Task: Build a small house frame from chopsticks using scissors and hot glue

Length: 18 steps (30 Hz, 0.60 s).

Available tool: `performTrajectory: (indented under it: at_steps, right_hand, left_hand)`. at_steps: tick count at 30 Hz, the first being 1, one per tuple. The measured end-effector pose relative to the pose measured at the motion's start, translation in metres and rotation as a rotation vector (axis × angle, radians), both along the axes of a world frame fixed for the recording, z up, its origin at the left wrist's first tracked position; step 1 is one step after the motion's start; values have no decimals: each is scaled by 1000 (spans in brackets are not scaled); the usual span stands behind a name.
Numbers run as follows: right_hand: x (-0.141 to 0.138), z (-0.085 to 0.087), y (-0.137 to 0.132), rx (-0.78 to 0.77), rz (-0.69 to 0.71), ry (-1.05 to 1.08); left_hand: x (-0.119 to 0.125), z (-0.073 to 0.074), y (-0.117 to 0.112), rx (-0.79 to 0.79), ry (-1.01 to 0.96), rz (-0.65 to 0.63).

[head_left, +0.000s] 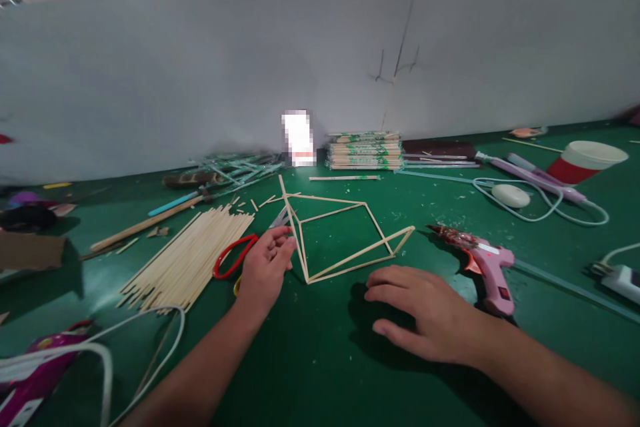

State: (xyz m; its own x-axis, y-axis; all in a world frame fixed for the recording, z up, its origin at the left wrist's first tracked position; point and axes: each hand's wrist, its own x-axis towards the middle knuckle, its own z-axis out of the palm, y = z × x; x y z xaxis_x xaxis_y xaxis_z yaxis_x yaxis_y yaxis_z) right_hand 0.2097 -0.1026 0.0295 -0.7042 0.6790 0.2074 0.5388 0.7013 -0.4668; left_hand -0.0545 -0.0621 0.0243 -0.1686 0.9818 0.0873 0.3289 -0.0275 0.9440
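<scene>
A frame of glued wooden sticks (345,233) lies on the green table (320,360). My left hand (267,270) rests beside its left edge, fingers curled loosely and touching the frame's near-left stick; it lies over red-handled scissors (235,255). My right hand (420,310) lies palm down on the table just in front of the frame, fingers stretched out and holding nothing. A pink glue gun (483,260) lies to the right of my right hand.
A pile of loose wooden sticks (187,257) lies left of the scissors. Bundled stick packs (365,150) stand by the white partition (320,60). A red and white cup (585,161), cables, a power strip (623,277) and another glue gun (35,373) ring the area.
</scene>
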Motion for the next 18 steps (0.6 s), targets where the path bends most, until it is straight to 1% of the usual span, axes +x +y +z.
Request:
performTrajectory:
  at_steps: [3,6,8,9,14,18]
  right_hand:
    - [0,-4,2,-30,-9,-13]
    - [-1,-5,2,-33,-17,-7]
    - [-2,-5,2,-31,-21,-7]
    - [-3,-4,1,-29,-24,-8]
    - [-7,-2,0,-26,-36,-20]
    - [-9,-3,1,-8,-56,-39]
  left_hand:
    - [-2,0,-1,58,-21,14]
    - [-7,2,2,116,-38,66]
    - [-11,3,7,103,-48,94]
    - [-13,4,11,78,-59,89]
    - [-14,5,29,-86,-157,-28]
    - [-9,4,40,-121,-175,-106]
